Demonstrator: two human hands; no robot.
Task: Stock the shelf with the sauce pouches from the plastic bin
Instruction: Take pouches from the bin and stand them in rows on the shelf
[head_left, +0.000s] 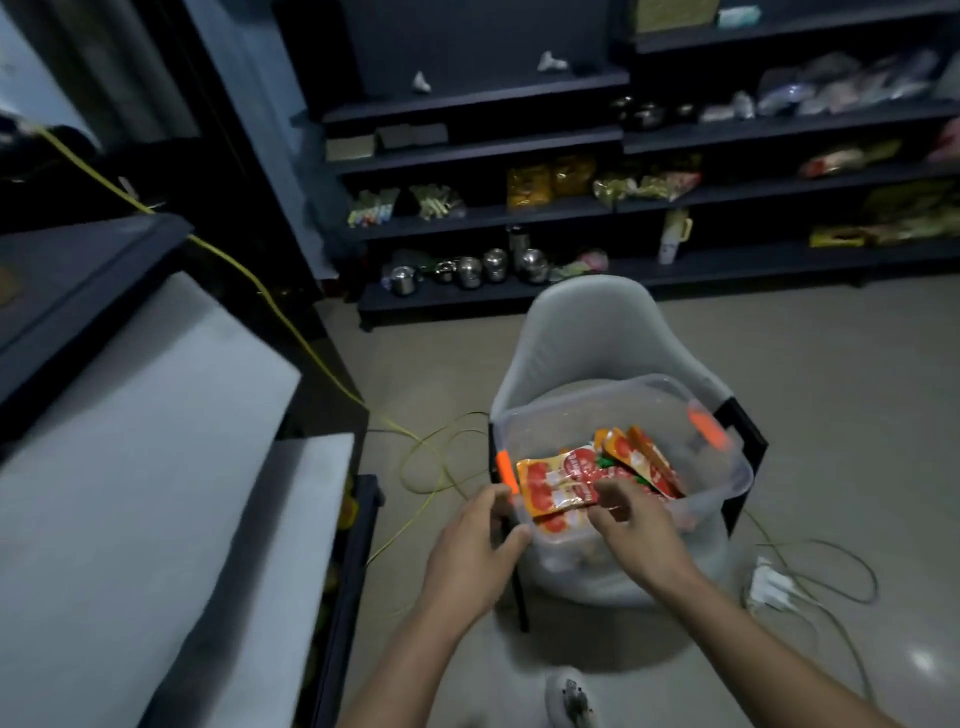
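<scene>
The pouches (644, 462) lie heaped in the bin (623, 395) on the chair (587, 332), so the left hand (467, 556), fingers loosely spread at its near corner, should steady it while the right hand (639, 530), curled onto the top pouch (550, 491), grip unclear, gathers several flat.

No text can be read in this view. The sauce pouches (558, 486) at lower centre carry pale lettering on red and orange print, but you will find it too blurred to make out. The packets (550, 179) on the shelves (467, 221) at upper right show only coloured printing.
</scene>
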